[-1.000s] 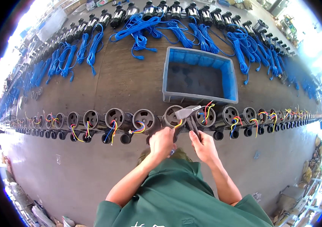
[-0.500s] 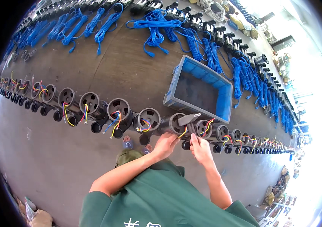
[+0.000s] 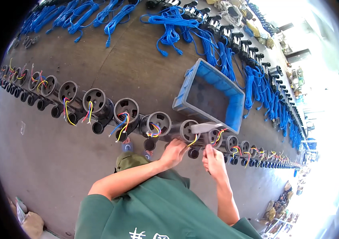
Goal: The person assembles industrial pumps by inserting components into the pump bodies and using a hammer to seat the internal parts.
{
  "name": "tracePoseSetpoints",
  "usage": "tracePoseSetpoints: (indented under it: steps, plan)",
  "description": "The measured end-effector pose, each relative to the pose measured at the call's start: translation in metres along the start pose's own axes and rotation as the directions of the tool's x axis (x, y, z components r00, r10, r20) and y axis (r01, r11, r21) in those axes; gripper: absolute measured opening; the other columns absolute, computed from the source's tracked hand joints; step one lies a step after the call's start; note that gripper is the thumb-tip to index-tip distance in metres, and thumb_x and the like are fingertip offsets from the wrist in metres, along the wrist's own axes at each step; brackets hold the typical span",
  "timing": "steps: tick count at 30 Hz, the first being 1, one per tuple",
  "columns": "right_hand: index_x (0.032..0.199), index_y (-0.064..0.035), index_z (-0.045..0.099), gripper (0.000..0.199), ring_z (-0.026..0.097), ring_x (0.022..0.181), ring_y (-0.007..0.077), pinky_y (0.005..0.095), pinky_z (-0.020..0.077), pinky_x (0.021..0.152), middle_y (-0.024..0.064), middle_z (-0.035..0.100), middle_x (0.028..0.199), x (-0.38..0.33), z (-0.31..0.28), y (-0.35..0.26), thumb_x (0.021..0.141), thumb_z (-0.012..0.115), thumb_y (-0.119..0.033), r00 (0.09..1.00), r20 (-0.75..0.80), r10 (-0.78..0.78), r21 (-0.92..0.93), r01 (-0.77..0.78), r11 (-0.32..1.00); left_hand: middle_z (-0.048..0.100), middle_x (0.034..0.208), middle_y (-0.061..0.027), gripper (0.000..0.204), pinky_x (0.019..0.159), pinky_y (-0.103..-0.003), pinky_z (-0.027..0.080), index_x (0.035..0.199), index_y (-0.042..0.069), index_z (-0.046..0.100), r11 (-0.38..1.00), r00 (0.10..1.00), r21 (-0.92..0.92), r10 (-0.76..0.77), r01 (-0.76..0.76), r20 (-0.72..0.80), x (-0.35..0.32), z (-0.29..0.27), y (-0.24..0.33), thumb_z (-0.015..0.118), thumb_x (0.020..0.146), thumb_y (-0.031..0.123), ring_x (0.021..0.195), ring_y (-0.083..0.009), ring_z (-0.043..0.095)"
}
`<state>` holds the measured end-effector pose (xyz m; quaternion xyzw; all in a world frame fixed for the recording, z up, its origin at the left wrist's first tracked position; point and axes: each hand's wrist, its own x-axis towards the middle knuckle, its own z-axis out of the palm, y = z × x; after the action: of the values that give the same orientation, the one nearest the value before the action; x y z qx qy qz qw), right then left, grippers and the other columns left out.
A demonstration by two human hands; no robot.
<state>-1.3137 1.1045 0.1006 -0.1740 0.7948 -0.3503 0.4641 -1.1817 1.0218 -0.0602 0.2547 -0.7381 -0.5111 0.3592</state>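
Observation:
My right hand [image 3: 214,160] is closed round the handle of a hammer [image 3: 204,128], whose grey head, smeared by motion, hangs over the gap between two black cylindrical housings. Just left of the head is the round open face of one housing [image 3: 187,131], with a recessed, slotted end and a yellow wire [image 3: 194,140] hanging from its lower rim. Against the near side of this housing my left hand [image 3: 173,153] rests with fingers curled together beside the wire; what its fingertips pinch, if anything, is hidden. The neighbouring housing [image 3: 158,124] has red, blue and yellow wires.
A long row of similar housings [image 3: 126,110] curves along the table's near edge to both sides. Beyond the hammer sits a blue-grey crate [image 3: 185,89]. Bundled blue cables [image 3: 169,36] and black pump-like units [image 3: 226,32] line the far side of the brown tabletop [image 3: 121,71].
The hammer and my right hand have shifted slightly right, and the hammer's head has swung so it lies more level. My left hand stays at the housing. The whole view has turned a little.

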Motion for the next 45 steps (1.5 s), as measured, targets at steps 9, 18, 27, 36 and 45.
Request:
tracePoseSetpoints:
  steps: [9, 18, 27, 36, 45]
  plan:
    - [0.078, -0.0095, 0.052, 0.049, 0.042, 0.047, 0.0084, 0.0273, 0.0342, 0.042, -0.0043, 0.045, 0.058, 0.05, 0.007, 0.1, 0.105, 0.05, -0.051, 0.866, -0.098, -0.49, -0.543, 0.367, 0.756, 0.066, 0.091, -0.0147, 0.009, 0.083, -0.048, 0.049, 0.087, 0.002, 0.067, 0.999, 1.0, -0.041, 0.005, -0.004, 0.026, 0.004, 0.001, 0.001, 0.068, 0.089, 0.01, 0.094, -0.0374, 0.06]
    - [0.084, -0.0085, 0.051, 0.054, 0.04, 0.045, 0.0071, 0.0257, 0.0341, 0.041, -0.0028, 0.044, 0.057, -0.001, 0.008, 0.011, 0.107, 0.041, -0.057, 0.864, -0.205, -0.459, -0.038, 0.462, 0.886, 0.068, 0.095, -0.0149, 0.011, 0.084, -0.047, 0.049, 0.096, 0.003, 0.068, 1.0, 0.999, -0.015, 0.01, -0.01, 0.036, 0.003, -0.007, -0.006, 0.067, 0.092, 0.012, 0.095, -0.0379, 0.061]
    - [0.083, -0.0082, 0.051, 0.052, 0.035, 0.044, 0.004, 0.0234, 0.0309, 0.04, -0.0059, 0.041, 0.058, 0.025, -0.005, 0.032, 0.106, 0.047, -0.054, 0.989, -0.02, -0.147, -0.158, 0.142, 0.977, 0.068, 0.095, -0.0153, 0.011, 0.086, -0.047, 0.049, 0.095, 0.002, 0.069, 0.999, 0.997, -0.039, -0.016, 0.019, 0.075, 0.009, -0.01, -0.007, 0.066, 0.092, 0.012, 0.096, -0.0381, 0.062]
    - [0.077, -0.0097, 0.05, 0.052, 0.039, 0.043, 0.0074, 0.0274, 0.0345, 0.041, -0.0033, 0.043, 0.057, 0.051, 0.022, 0.106, 0.105, 0.05, -0.053, 0.879, -0.159, -0.448, -0.454, 0.338, 0.824, 0.068, 0.098, -0.0157, 0.011, 0.088, -0.046, 0.047, 0.096, 0.002, 0.07, 0.998, 0.987, -0.051, -0.033, 0.042, 0.16, 0.008, -0.008, -0.011, 0.066, 0.092, 0.011, 0.101, -0.0376, 0.061]
    - [0.077, -0.0101, 0.047, 0.055, 0.036, 0.044, 0.005, 0.0232, 0.0317, 0.041, -0.0048, 0.041, 0.057, -0.001, 0.024, 0.017, 0.108, 0.04, -0.055, 0.903, -0.258, -0.343, -0.047, 0.343, 0.938, 0.066, 0.093, -0.0169, 0.006, 0.08, -0.049, 0.046, 0.089, 0.0, 0.066, 0.989, 0.998, -0.144, -0.025, 0.032, 0.049, 0.01, -0.011, -0.001, 0.068, 0.089, 0.007, 0.09, -0.0386, 0.059]
